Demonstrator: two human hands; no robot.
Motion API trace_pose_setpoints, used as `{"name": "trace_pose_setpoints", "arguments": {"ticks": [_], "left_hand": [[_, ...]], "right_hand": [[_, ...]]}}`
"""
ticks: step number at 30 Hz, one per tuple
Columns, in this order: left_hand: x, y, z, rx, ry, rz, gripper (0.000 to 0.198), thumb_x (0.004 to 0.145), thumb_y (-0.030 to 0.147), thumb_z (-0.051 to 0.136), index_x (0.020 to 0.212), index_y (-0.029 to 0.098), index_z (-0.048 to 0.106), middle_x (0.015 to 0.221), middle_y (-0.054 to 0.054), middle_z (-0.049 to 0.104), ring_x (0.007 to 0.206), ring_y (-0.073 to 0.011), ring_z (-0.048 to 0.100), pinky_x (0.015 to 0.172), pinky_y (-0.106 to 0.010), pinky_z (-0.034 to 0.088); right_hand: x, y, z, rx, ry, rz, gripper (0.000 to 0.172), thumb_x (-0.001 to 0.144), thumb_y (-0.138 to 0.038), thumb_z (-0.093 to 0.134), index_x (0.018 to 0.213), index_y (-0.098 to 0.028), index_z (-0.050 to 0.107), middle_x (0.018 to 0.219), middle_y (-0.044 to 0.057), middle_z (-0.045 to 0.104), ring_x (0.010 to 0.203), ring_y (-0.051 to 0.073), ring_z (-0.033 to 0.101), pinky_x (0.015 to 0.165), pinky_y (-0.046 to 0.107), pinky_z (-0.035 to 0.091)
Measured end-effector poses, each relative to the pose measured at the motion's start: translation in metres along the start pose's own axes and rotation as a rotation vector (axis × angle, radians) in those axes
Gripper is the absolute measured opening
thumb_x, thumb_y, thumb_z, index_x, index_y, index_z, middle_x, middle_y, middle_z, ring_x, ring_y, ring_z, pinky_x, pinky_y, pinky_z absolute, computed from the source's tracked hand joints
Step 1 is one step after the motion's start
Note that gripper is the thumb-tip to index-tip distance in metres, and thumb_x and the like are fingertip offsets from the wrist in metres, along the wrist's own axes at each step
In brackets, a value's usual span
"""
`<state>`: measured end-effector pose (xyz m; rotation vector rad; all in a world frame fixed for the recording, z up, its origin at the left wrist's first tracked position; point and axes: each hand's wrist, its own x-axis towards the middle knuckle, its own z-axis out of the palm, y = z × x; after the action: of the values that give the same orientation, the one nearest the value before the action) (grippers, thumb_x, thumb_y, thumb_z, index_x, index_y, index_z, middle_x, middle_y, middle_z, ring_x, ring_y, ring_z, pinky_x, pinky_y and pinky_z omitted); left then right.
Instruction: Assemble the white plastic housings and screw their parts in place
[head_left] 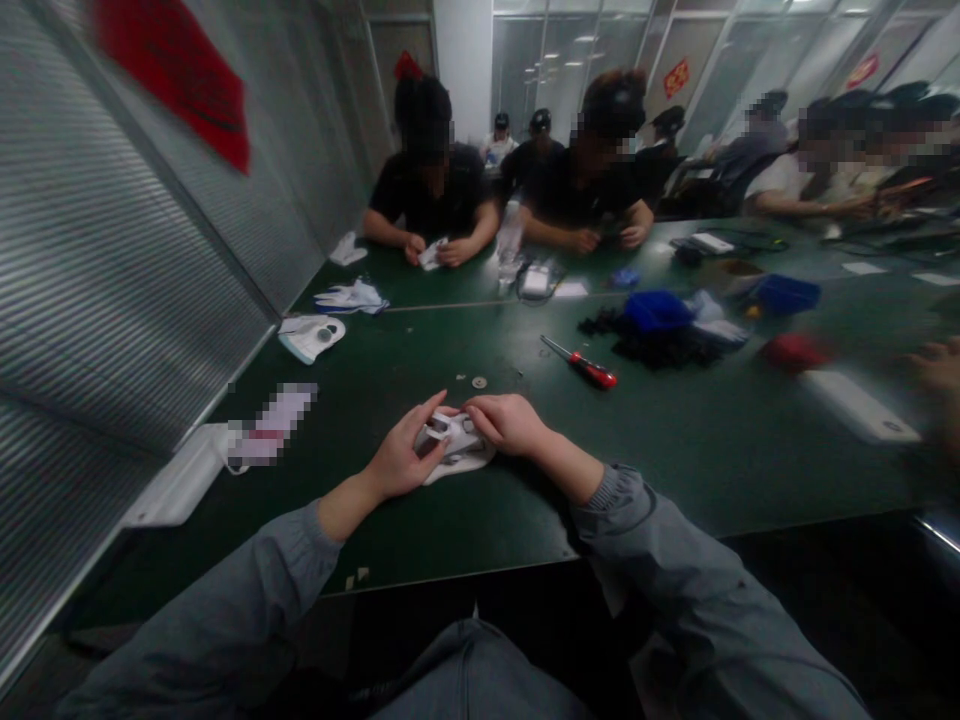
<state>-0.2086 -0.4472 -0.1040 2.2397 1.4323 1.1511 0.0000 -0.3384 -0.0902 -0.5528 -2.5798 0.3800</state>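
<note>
White plastic piece (459, 452), smooth and curved with a flat rim, rests on the dark green matte tabletop (675, 450) close to its near edge. Both hands grip it: the left hand (405, 455) curls around its left side, and the right hand (507, 422) presses fingers onto its top. Just beyond lies a small round washer (479, 381), and farther right a red-handled screwdriver (591, 369). A rounded white housing (311, 337) sits near the tabletop's left edge. Bare tabletop spreads to the right of the hands.
</note>
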Motion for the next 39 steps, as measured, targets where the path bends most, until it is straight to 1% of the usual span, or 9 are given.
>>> {"name": "trace_pose_setpoints", "arguments": {"ticks": [3,6,10,15,20,24,30,35,39], "left_hand": [[0.0,-0.001,0.0,0.006,-0.021,0.008,0.07,0.089,0.02,0.058,0.152,0.022,0.028,0.133,-0.011,0.061,0.125,-0.025,0.057,0.111,-0.049,0.042],[-0.001,-0.003,0.002,-0.04,-0.03,-0.024,0.069,0.091,0.022,0.058,0.152,0.023,0.028,0.135,-0.012,0.059,0.127,-0.0251,0.056,0.112,-0.048,0.042],[-0.002,-0.006,0.003,-0.13,0.023,-0.125,0.069,0.09,0.028,0.063,0.151,0.024,0.031,0.139,-0.013,0.055,0.126,-0.0248,0.057,0.109,-0.044,0.047],[-0.001,-0.006,0.004,-0.123,0.051,-0.192,0.068,0.085,0.031,0.07,0.146,0.024,0.04,0.135,-0.011,0.057,0.117,-0.0238,0.061,0.104,-0.042,0.051],[0.0,-0.006,0.006,-0.153,0.076,-0.236,0.067,0.083,0.03,0.072,0.143,0.025,0.042,0.134,-0.01,0.058,0.118,-0.0247,0.061,0.105,-0.044,0.049],[0.001,-0.004,0.009,-0.161,0.097,-0.274,0.065,0.08,0.029,0.074,0.139,0.024,0.046,0.134,-0.01,0.057,0.119,-0.025,0.059,0.103,-0.042,0.05],[0.004,0.002,0.015,-0.169,0.174,-0.325,0.061,0.078,0.028,0.076,0.132,0.023,0.049,0.127,-0.009,0.059,0.113,-0.0235,0.062,0.1,-0.04,0.051],[0.005,0.006,0.016,-0.187,0.191,-0.349,0.059,0.077,0.027,0.077,0.129,0.022,0.051,0.122,-0.008,0.062,0.108,-0.0226,0.064,0.095,-0.038,0.054],[0.004,0.001,0.015,-0.24,0.183,-0.33,0.064,0.075,0.027,0.078,0.133,0.024,0.05,0.13,-0.009,0.059,0.114,-0.0232,0.062,0.099,-0.039,0.053]], "right_hand": [[0.0,0.0,0.0,0.002,0.001,-0.001,0.036,0.103,-0.033,0.035,0.105,-0.017,0.067,0.089,0.006,0.072,0.077,0.015,0.064,0.066,0.024,0.039],[0.0,-0.001,-0.001,0.007,-0.009,0.01,0.036,0.103,-0.033,0.035,0.106,-0.017,0.067,0.091,0.006,0.072,0.077,0.015,0.064,0.067,0.023,0.039],[0.0,-0.002,-0.002,0.018,-0.021,0.02,0.035,0.103,-0.033,0.036,0.107,-0.017,0.067,0.093,0.006,0.073,0.08,0.015,0.065,0.068,0.023,0.04],[0.0,-0.001,-0.001,0.018,-0.022,0.02,0.034,0.103,-0.032,0.037,0.107,-0.017,0.067,0.093,0.007,0.073,0.079,0.016,0.065,0.068,0.024,0.04],[0.0,-0.001,-0.001,0.019,-0.018,0.023,0.033,0.103,-0.032,0.037,0.107,-0.018,0.067,0.092,0.007,0.073,0.078,0.015,0.065,0.068,0.024,0.04],[0.0,-0.001,-0.002,0.008,-0.027,0.033,0.034,0.103,-0.033,0.037,0.107,-0.018,0.067,0.093,0.007,0.072,0.078,0.015,0.064,0.068,0.024,0.039],[0.001,-0.002,-0.003,0.024,-0.051,0.043,0.033,0.103,-0.032,0.037,0.107,-0.018,0.067,0.091,0.006,0.072,0.077,0.016,0.065,0.067,0.024,0.04],[0.001,-0.001,-0.002,0.038,-0.053,0.044,0.032,0.103,-0.032,0.037,0.108,-0.018,0.066,0.093,0.007,0.072,0.079,0.016,0.066,0.069,0.024,0.041],[0.0,-0.001,-0.002,0.036,-0.048,0.043,0.033,0.103,-0.032,0.037,0.108,-0.018,0.066,0.095,0.007,0.073,0.079,0.016,0.066,0.07,0.024,0.041]]}}
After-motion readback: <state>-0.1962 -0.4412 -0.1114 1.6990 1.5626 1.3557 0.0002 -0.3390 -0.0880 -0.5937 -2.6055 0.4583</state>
